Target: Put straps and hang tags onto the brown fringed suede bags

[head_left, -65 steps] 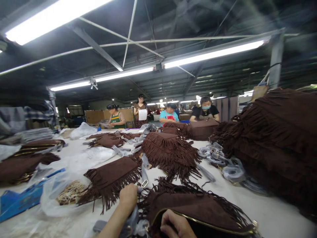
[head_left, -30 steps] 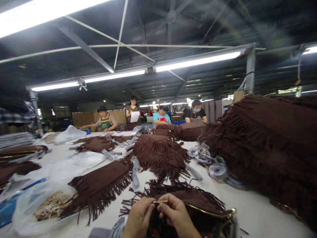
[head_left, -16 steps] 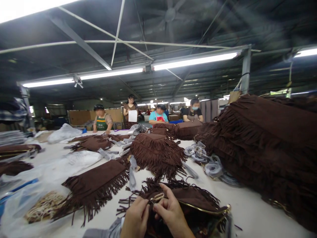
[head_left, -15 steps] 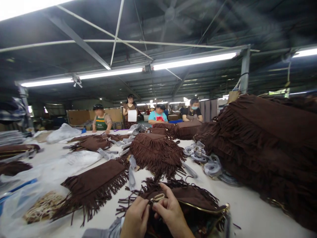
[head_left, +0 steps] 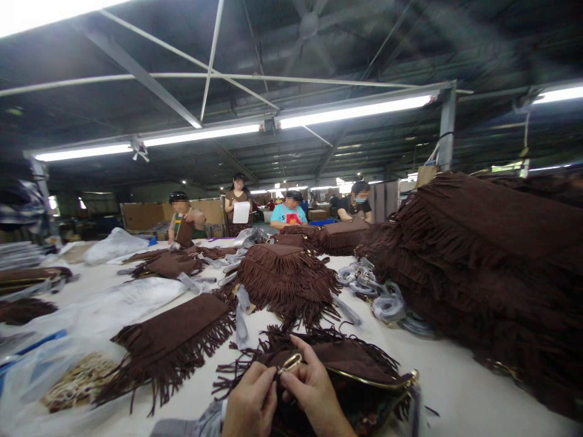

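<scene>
A dark brown fringed bag point(head_left: 359, 355) lies open right in front of me, its gold zip edge running to the right. Over its near side, my left hand point(head_left: 250, 397) is closed in a pinch at a small dark piece by a gold clasp point(head_left: 291, 362). What exactly lies between those fingertips is hidden. My right hand point(head_left: 314, 391) grips at the clasp's base with its thumb and curled fingers, while the index finger stretches up along the clasp. Both hands nearly meet at the fingertips.
A tall pile of brown fringed bags point(head_left: 492, 243) rises on the right. More fringed bags point(head_left: 286, 273) lie ahead, with wrapped straps point(head_left: 389, 303) beside them. At left is a plastic bag of pale loops point(head_left: 77, 379). Several people point(head_left: 289, 212) work across the table.
My hands stay at the gold clasp, which has tilted slightly. Across the table at left, a person has lifted a brown piece.
</scene>
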`<state>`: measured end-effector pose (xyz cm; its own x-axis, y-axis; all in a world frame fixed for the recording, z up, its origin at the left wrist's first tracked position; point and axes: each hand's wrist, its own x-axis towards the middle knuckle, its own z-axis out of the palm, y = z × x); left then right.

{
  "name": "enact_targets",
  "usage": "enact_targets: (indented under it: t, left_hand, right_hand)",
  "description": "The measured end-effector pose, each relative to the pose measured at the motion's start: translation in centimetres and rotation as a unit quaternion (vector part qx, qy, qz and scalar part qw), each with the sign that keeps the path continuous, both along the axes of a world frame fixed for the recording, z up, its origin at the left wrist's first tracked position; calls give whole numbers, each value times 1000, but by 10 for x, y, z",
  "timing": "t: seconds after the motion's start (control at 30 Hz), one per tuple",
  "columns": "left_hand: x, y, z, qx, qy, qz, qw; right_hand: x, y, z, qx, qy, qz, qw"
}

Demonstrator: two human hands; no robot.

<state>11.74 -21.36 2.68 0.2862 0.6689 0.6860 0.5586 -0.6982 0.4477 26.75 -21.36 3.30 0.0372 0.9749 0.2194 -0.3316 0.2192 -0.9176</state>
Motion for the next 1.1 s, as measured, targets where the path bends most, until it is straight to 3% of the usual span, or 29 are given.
enact_targets:
  t: [0.17,0.33,0.5,0.63,0.7,0.8,0.9,1.0,1.1]
  left_hand:
    - [3,-2,20,-113,-54,-67,990]
    - [12,1,33,-201,-107,-30,973]
    - [17,10,36,-203,-76,-9,976]
    - [18,19,44,-99,-125,79,984]
    - [20,20,47,-108,-177,86,974]
    - [25,13,46,-272,-270,-10,923]
    - [30,1,43,-401,-269,-151,862]
    - [35,-9,39,-448,-195,-227,843]
    - [38,-10,36,-429,-185,-235,852]
  right_hand:
    - [4,5,-8,4,-17,36,999]
    - [4,6,-16,5,-42,39,998]
    - [9,0,-10,37,-131,21,990]
    - [23,-7,3,147,-265,-91,949]
    - [29,-10,10,182,-268,-131,937]
    - [30,-12,18,158,-210,-126,957]
    - [27,-13,26,106,-119,-79,984]
    - [23,-15,32,79,-54,-30,995]
    - [24,-15,37,63,-19,7,998]
